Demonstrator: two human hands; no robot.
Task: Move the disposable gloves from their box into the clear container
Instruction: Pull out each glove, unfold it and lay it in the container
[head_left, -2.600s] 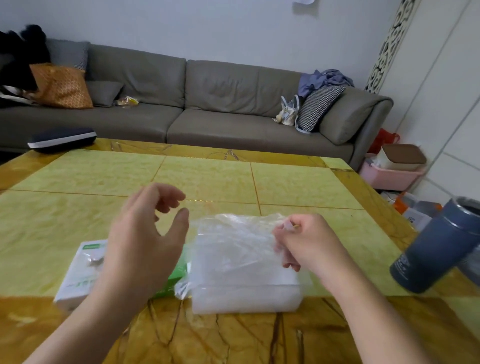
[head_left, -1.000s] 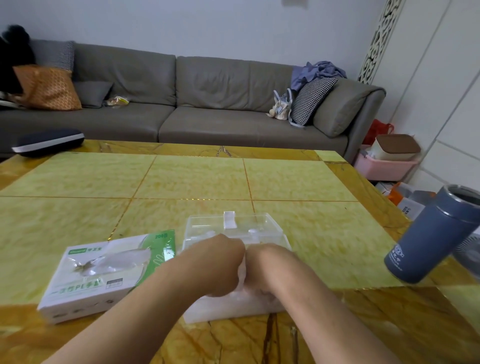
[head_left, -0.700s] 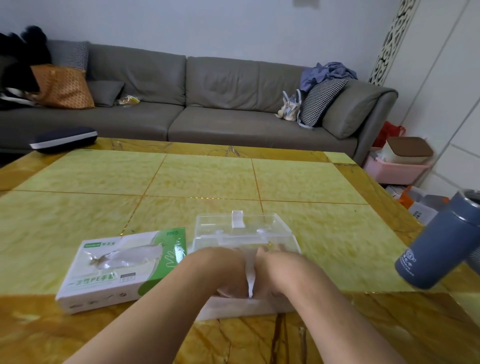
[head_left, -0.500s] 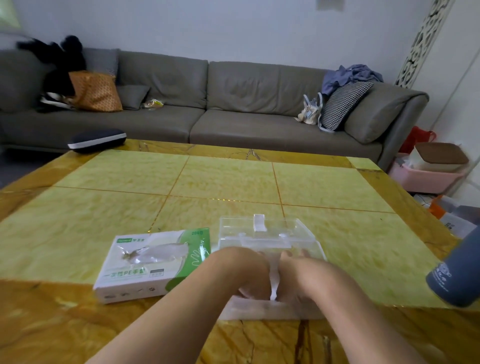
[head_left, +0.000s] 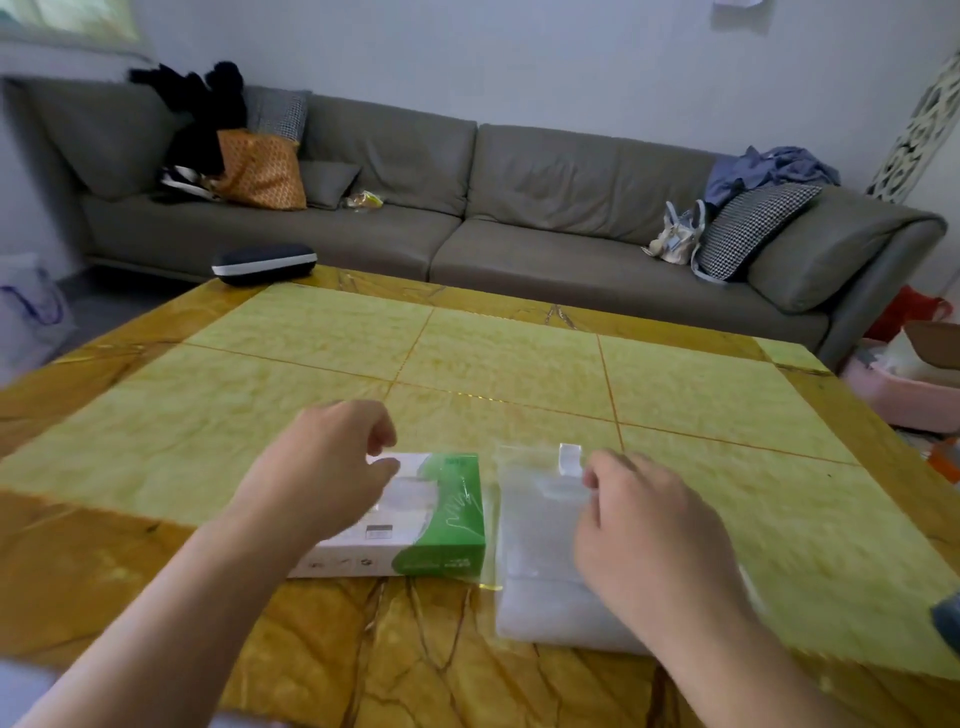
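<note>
The white and green glove box lies flat near the table's front edge. Right beside it on the right stands the clear container, lid open, with a white latch tab at its far side and a cloudy mass of gloves inside. My left hand hovers over the box's top opening with fingers loosely curled, thumb and forefinger apart, and nothing visibly between them. My right hand sits over the container, fingers bent down onto the gloves near the latch tab. It hides the container's right half.
The yellow stone table stretches away behind the box. A dark case lies at its far left edge. A blue tumbler shows at the right border. A grey sofa and a pink basin are beyond.
Both hands were pressing the gloves down in the container. My left hand has since lifted out and moved left over the glove box. The view has swung left.
</note>
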